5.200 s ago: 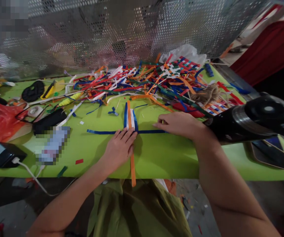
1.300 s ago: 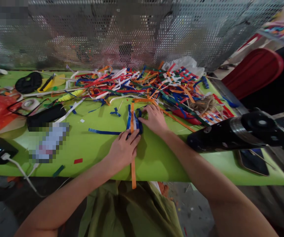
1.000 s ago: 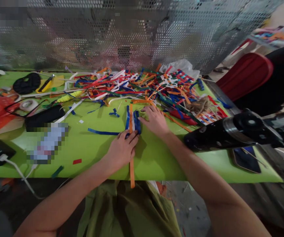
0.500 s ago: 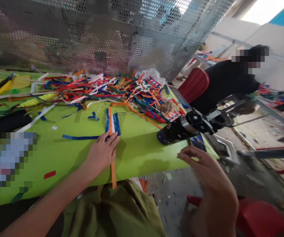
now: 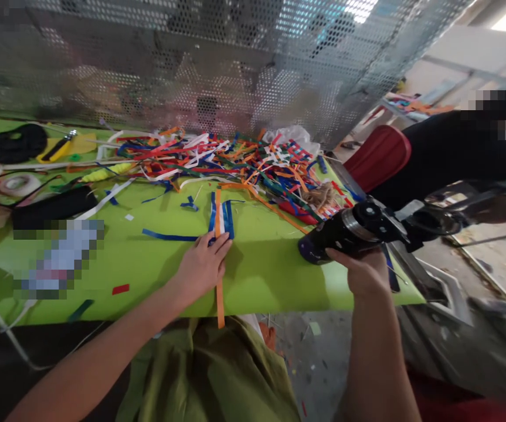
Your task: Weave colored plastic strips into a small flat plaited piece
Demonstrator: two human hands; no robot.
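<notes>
My left hand (image 5: 203,261) presses its fingertips on several crossed flat strips on the table, holding them down. Blue strips (image 5: 228,217) and a white one lie in this bundle. A long orange strip (image 5: 220,302) runs under the hand and past the table's front edge. One blue strip (image 5: 165,235) sticks out to the left. My right hand (image 5: 364,272) is at the black bottle (image 5: 336,235), its thumb against the lower side. The other fingers are hidden behind the bottle, so their grip does not show.
Loose coloured strips (image 5: 195,153) are heaped along the back of the green table (image 5: 270,281). To the left lie a yellow cutter (image 5: 61,146), a black case (image 5: 54,208) and a tape roll (image 5: 19,183). A person in black (image 5: 450,149) is beyond the red chair (image 5: 382,155).
My right hand has moved up and forward from the table's front edge to the black bottle. My left hand stays on the strips. The view has turned slightly left.
</notes>
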